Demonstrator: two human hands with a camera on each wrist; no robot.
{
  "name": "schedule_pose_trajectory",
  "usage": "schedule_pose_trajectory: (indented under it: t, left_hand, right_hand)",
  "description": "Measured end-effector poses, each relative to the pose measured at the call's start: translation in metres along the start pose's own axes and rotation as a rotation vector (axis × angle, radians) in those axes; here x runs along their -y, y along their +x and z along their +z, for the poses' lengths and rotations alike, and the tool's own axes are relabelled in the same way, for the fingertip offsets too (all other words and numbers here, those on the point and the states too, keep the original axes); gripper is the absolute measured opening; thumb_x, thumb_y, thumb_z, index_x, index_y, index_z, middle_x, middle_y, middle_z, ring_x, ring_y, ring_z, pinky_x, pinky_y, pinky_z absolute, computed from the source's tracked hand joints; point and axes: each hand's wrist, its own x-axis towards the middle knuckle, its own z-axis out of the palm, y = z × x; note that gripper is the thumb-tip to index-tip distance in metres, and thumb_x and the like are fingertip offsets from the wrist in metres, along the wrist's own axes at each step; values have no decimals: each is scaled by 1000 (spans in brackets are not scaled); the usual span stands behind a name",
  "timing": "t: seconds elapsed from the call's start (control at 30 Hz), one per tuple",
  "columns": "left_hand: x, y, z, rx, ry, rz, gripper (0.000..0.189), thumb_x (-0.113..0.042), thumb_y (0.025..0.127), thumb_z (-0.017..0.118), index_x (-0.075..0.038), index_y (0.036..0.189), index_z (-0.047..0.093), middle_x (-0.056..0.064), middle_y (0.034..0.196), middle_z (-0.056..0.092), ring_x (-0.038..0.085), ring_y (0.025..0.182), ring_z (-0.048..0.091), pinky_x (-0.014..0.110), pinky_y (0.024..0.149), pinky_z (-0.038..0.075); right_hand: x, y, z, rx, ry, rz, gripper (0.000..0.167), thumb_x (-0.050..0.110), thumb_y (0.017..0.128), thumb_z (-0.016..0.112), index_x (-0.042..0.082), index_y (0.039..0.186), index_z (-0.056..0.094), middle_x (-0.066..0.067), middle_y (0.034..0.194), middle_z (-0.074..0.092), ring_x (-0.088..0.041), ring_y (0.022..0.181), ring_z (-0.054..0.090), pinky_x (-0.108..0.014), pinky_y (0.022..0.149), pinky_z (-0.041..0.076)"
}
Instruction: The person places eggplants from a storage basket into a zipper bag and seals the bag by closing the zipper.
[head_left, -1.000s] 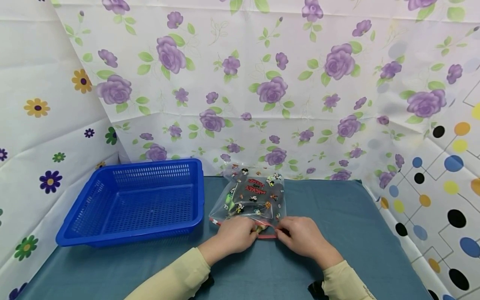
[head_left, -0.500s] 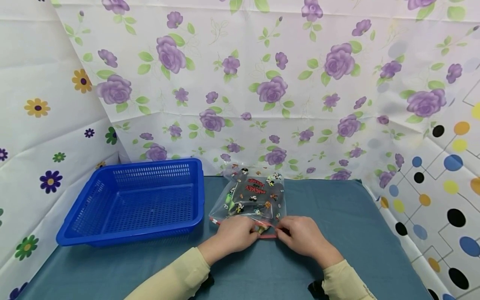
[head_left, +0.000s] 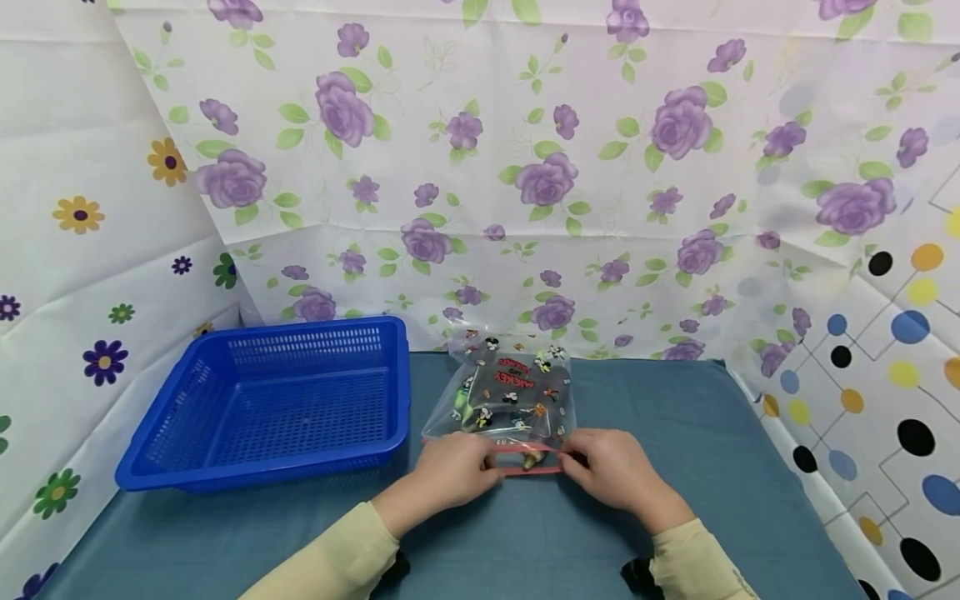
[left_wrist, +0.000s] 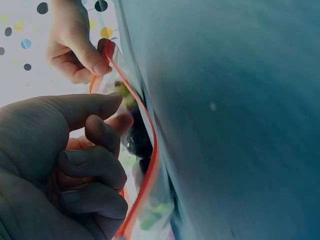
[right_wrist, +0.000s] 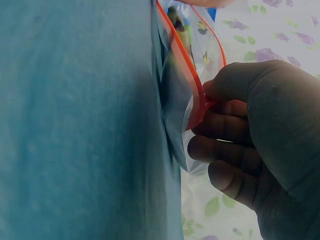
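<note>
A clear zip bag [head_left: 517,383] with cartoon print and red lettering lies on the table, its red-edged mouth [head_left: 528,472] parted toward me. My right hand [head_left: 618,471] pinches the right end of that red edge between thumb and fingertips, as the right wrist view shows. Loosely bent, the fingers of my left hand [head_left: 453,471] lie at the left part of the mouth, thumb and forefinger tips apart over the gap. Inside show a dark rounded thing [left_wrist: 137,132] with a yellow-green end, and a green thing [head_left: 462,406] at the bag's left side.
Left of the bag stands a blue perforated plastic basket [head_left: 300,417] with nothing in it. A blue-green cloth [head_left: 675,408] covers the table. Flowered sheeting [head_left: 480,167] hangs behind, and dotted sheeting [head_left: 885,417] hangs on the right.
My left hand has slid a little to the left along the bag's mouth, and the red-edged gap shows wider. The right hand keeps its hold at the right end.
</note>
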Motion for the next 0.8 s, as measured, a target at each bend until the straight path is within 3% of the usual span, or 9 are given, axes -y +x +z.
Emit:
schedule_pose_trajectory:
  t: [0.17,0.53,0.8]
  left_hand:
    - [5,-11,-6,-68,32,5,21,-31,98,85,-24,88,68,-13,74,62,5,61,53,34,54,45]
    - [8,-28,-20,-140,39,-28,28,-30,94,90,-18,107,69,-11,76,58,8,57,50,33,51,43]
    - [11,-35,-20,-167,38,8,33,-23,93,92,-14,116,71,-3,90,57,9,59,50,31,50,42]
  right_hand:
    - [-4,-1,-4,-13,-2,10,17,17,101,82,28,90,77,19,79,62,6,63,47,-27,58,42]
    - [-10,-3,-10,-40,-7,36,12,17,99,84,25,91,80,18,81,65,7,63,48,-26,58,44]
    - [-13,-4,-16,-50,-10,58,13,17,99,85,26,91,80,18,81,66,8,63,49,-26,57,45]
